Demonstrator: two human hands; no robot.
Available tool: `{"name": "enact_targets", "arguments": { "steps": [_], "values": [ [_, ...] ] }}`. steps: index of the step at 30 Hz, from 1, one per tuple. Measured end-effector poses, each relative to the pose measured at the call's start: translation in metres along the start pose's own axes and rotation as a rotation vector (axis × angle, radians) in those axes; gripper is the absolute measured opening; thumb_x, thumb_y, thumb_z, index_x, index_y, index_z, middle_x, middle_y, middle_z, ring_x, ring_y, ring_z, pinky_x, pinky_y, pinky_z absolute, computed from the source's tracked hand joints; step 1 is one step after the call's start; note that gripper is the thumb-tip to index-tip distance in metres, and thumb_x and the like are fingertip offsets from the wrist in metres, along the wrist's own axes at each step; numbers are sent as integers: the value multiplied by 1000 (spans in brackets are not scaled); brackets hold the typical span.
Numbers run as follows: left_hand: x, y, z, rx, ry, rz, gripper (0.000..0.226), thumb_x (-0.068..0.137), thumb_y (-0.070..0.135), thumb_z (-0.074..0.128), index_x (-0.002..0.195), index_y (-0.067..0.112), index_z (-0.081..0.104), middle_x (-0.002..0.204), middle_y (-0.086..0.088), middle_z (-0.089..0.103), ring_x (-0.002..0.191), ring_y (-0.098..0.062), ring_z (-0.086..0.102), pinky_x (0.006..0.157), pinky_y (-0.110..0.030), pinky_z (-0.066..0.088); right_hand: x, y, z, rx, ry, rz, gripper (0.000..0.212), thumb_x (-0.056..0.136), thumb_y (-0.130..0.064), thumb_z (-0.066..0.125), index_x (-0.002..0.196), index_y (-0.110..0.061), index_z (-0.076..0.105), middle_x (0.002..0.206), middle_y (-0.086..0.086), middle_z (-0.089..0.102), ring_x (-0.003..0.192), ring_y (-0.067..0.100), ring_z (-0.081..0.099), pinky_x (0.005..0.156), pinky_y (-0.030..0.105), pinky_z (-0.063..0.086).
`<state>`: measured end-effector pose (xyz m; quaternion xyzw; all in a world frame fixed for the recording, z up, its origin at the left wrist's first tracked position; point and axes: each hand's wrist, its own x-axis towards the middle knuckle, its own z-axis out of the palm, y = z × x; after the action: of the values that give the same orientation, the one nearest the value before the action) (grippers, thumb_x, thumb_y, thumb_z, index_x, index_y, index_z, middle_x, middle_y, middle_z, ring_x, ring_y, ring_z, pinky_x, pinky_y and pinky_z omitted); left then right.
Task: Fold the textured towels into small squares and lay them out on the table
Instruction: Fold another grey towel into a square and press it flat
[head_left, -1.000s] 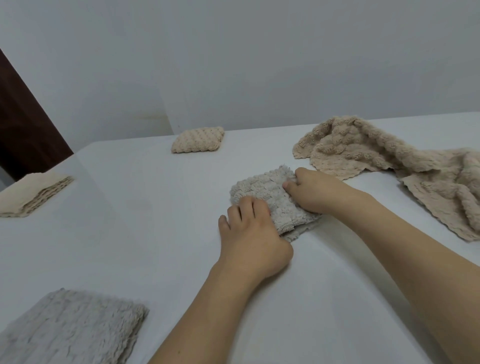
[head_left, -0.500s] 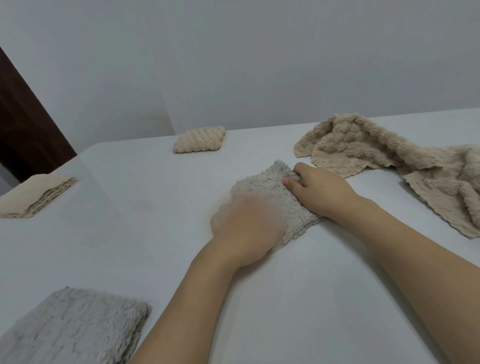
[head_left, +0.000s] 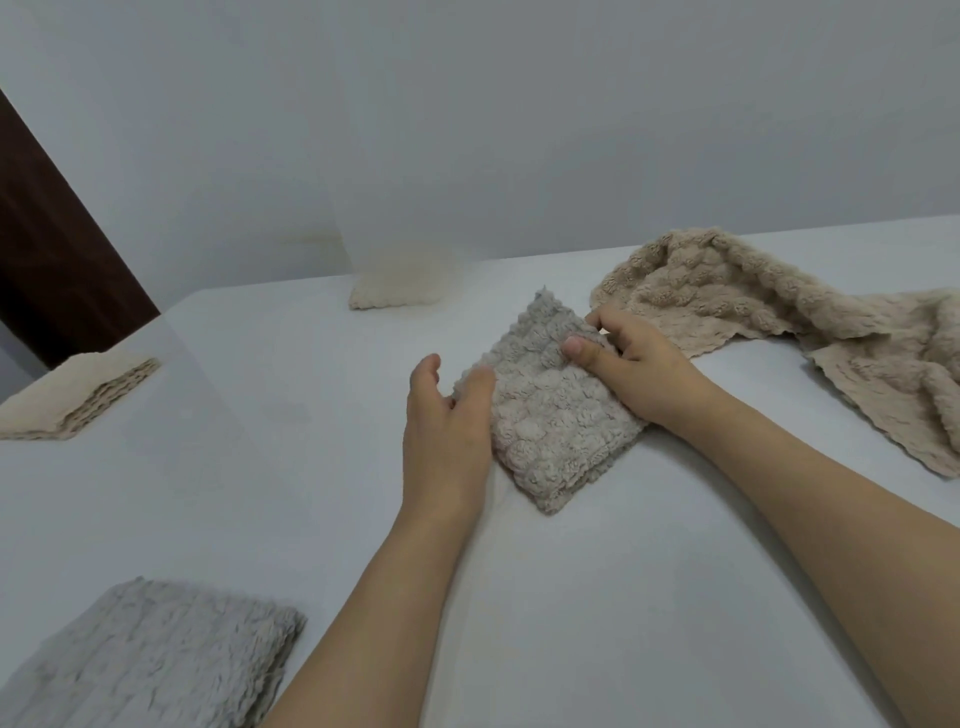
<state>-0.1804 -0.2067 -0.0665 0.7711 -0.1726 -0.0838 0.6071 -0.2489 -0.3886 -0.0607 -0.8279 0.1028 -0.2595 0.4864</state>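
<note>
Stacks at left edge: folded cream towel stack mid-left, folded grey fluffy towel lower left.
Left hand: fingers straight, now flat against the towel's left edge, no longer on top.
Grey bubble-textured folded towel: centre of frame on white table, swung into a diamond; long axis runs lower right to upper left, corner pointing up.
Right hand: pinching its upper right edge.
Meaning: probably squaring up, nearly done.
Far right: loose beige bubble-textured towel, unfolded.

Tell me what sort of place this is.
Probably a plain indoor room set up for towel folding: a bare white table against a blank wall, folded towel stacks laid out, and a dark door at the left.
</note>
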Motion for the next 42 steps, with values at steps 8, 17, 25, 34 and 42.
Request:
{"name": "enact_targets", "arguments": {
  "steps": [8, 17, 25, 34, 42],
  "values": [
    [10, -6, 1, 530, 8, 73, 41, 81, 54, 47, 62, 19, 38, 69, 3, 51, 86, -31, 52, 80, -43, 43, 1, -7, -4, 125, -113, 213, 34, 83, -50, 62, 84, -16, 62, 69, 11, 50, 53, 18, 40, 53, 31, 31],
    [0, -2, -1, 819, 13, 138, 54, 93, 61, 34, 82, 12, 54, 83, -1, 61, 86, -29, 57, 87, -41, 47, 7, -16, -16, -199, -431, 358, 33, 79, -30, 77, 105, -14, 65, 98, 4, 72, 92, 21, 69, 86, 37, 55],
    [5, 6, -10, 402, -46, 59, 43, 91, 59, 42, 71, 21, 46, 75, 6, 54, 74, -18, 52, 66, -35, 39, 6, -6, -16, 225, -246, 322, 28, 70, -19, 79, 91, -4, 67, 92, 16, 69, 83, 23, 66, 83, 36, 53],
    [11, -2, -5, -9, -67, 95, 39, 94, 43, 60, 67, 16, 53, 64, 8, 61, 62, -12, 57, 64, -38, 47, 6, -11, -9, 562, -179, 470, 42, 70, -21, 75, 105, 2, 68, 97, 17, 72, 80, 25, 70, 77, 34, 59],
    [7, -6, -2, -33, 88, 223, 34, 102, 43, 45, 82, 16, 43, 76, 6, 51, 67, -7, 47, 60, -27, 39, 12, -24, 11, 694, -19, 620, 27, 91, -35, 59, 101, -11, 67, 88, 10, 74, 79, 24, 70, 72, 32, 54]
  ]
}}
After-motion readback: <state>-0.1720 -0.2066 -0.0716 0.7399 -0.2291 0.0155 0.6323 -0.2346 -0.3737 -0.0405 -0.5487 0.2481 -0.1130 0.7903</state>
